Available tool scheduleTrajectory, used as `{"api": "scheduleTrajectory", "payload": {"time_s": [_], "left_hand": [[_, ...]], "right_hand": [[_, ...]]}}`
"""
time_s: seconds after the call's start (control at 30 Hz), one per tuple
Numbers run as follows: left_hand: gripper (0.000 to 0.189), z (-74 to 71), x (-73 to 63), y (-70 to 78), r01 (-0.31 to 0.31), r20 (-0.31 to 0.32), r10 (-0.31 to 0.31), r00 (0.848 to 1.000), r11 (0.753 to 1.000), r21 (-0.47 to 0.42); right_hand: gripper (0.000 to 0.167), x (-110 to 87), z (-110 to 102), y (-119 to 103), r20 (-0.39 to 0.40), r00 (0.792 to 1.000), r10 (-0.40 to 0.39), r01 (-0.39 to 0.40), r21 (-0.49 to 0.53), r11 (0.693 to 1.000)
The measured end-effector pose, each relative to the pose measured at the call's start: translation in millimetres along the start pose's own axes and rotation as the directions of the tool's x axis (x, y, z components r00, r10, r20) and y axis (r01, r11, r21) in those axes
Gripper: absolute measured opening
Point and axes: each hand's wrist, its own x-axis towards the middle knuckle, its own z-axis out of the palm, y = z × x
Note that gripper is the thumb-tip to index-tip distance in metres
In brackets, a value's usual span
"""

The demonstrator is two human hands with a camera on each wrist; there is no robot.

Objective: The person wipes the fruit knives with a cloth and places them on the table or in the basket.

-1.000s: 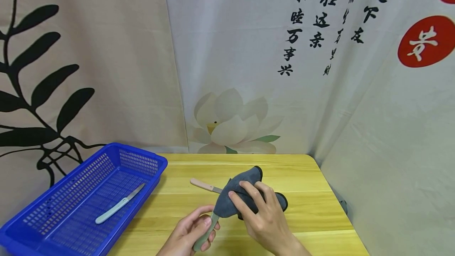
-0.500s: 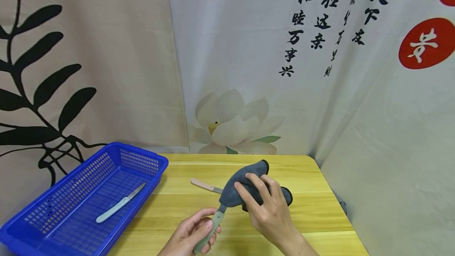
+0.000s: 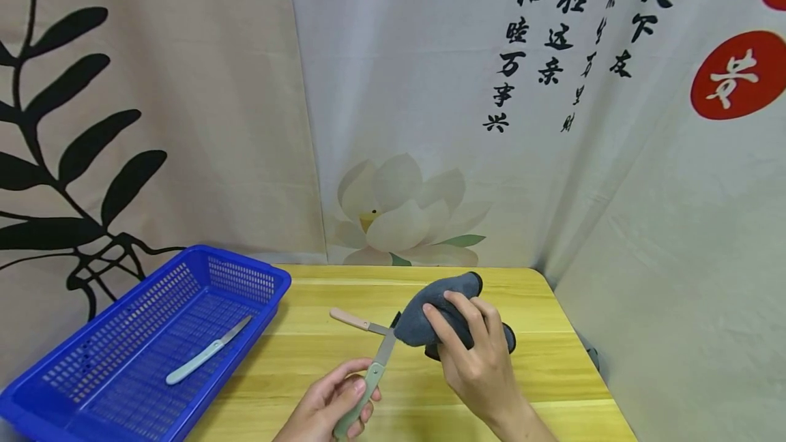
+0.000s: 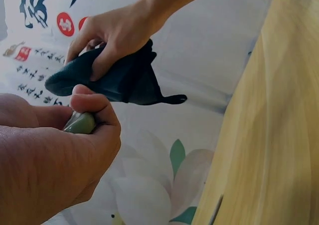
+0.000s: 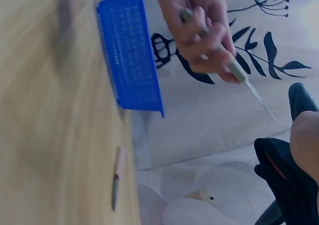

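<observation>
My left hand [image 3: 328, 394] grips a knife by its pale green handle [image 3: 361, 400]. The blade [image 3: 385, 350] points up and away, mostly bare in the head view, its tip by the cloth. In my right hand [image 3: 479, 353] is a folded dark grey-blue cloth [image 3: 420, 319] with black edging, held from above with bent fingers. The right wrist view shows the blade [image 5: 260, 101] apart from the cloth [image 5: 281, 170]. A loop hangs from the cloth [image 4: 127, 80] in the left wrist view. Beyond my hands, a pink-handled knife [image 3: 348, 318] lies on the table, its blade end hidden.
A blue plastic basket [image 3: 279, 278] stands at the left of the wooden table [image 3: 552, 394]. One knife with a pale blue-green handle [image 3: 195, 364] lies in it. Printed curtains [image 3: 399, 87] hang behind the table and along its right side.
The cloth has slid off the green knife toward its tip and to the upper right with my right hand, baring the blade. My left hand has barely moved.
</observation>
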Motion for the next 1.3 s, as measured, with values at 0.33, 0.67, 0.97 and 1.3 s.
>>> {"api": "scheduleTrajectory", "payload": {"time_s": [0.33, 0.67, 0.97, 1.3], "left_hand": [[0.055, -0.4, 0.5, 5.0, -0.025, -0.061, 0.022, 0.998, 0.999, -0.044], [0.058, 1.7, -1.1, 7.5, 0.002, -0.064, -0.002, 0.998, 1.000, 0.002], [0.059, 0.4, -0.7, 5.1, -0.027, -0.011, 0.027, 1.000, 0.999, 0.027], [0.056, 1.5, -0.7, 3.6, -0.034, 0.010, 0.034, 0.999, 0.999, 0.042]], "right_hand": [[0.030, -24.7, 3.5, -29.3, 0.063, 0.995, -0.075, 0.067, 0.122, 0.990], [0.036, -28.9, 7.0, -33.8, 0.119, 0.985, -0.122, 0.107, 0.122, 0.987], [0.038, -25.9, 5.5, -31.8, 0.140, 0.988, -0.061, 0.051, 0.077, 0.996], [0.037, -21.5, 2.7, -22.1, 0.158, 0.987, -0.025, 0.023, 0.012, 1.000]]}}
